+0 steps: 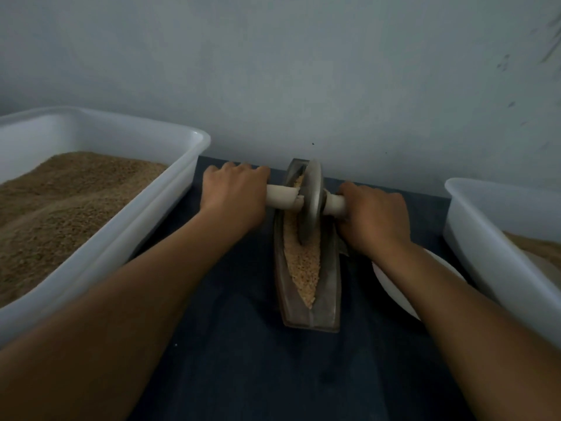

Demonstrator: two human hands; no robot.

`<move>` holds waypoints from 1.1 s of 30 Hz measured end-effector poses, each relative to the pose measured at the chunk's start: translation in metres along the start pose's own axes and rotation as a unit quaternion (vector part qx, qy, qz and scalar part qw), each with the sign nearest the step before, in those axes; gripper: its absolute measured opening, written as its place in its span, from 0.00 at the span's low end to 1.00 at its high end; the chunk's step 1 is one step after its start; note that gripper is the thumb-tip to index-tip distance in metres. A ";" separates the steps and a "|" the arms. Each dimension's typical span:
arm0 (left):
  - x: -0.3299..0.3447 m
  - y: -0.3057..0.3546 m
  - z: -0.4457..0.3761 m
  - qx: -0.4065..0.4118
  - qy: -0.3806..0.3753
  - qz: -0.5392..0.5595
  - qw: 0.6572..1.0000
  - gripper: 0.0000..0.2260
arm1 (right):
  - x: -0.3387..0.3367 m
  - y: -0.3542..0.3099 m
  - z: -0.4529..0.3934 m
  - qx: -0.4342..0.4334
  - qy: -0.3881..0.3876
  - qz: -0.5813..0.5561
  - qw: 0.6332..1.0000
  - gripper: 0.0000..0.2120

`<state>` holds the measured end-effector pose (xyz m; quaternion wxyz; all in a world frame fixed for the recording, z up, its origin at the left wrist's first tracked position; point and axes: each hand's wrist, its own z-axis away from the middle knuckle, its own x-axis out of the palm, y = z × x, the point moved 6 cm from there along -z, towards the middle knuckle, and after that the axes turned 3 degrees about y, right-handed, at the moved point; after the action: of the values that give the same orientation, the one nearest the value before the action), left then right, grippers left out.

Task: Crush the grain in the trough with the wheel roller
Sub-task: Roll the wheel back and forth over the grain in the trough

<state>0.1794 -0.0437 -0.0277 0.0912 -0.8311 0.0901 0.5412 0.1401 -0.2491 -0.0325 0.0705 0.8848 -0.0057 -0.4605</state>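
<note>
Head view, grip first: left hand (235, 197) wraps the pale axle handle (282, 196) on the left side of the wheel roller (312, 199), fingers curled over the top, knuckles up. Right hand (375, 215) clamps the matching handle stub on the right side, same overhand hold. Both forearms reach in from the lower corners of the frame.

Wheel stands upright on edge in the trough (329, 287), just above frame centre, toward the trough's far end near the wall (303, 71). Trough is a narrow, boat-shaped dark vessel running from centre frame down toward lower centre, sitting on a dark blue cloth (243, 360).

Grain (305, 262): pale tan, lies along the groove from the far end to the near tip. Texture on the near stretch looks coarse and granular, individual bits visible. Judgement: crushing is under way but not finished; more passes likely needed over the full length, near end especially. How fine the material under the wheel is, cannot tell.

Surroundings: large white tub (145, 208) at left of frame, heaped with brown granular material. Second white tub (485, 226) at right edge, contents barely visible. White plate (394, 287) partly hidden under the right forearm, lower right of centre
</note>
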 end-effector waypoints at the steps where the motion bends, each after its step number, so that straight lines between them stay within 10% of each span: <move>1: 0.001 0.000 -0.005 -0.005 0.000 0.000 1.000 0.16 | 0.003 0.002 -0.007 0.005 -0.009 -0.005 1.000 0.09; 33: -0.030 0.004 0.072 0.065 0.019 0.006 0.998 0.23 | -0.056 -0.021 0.076 -0.028 0.046 -0.024 0.998 0.19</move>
<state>0.1023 -0.0282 -0.0289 0.1396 -0.8331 0.1319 0.5186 0.0452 -0.2328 -0.0329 0.0844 0.9027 0.0316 -0.4208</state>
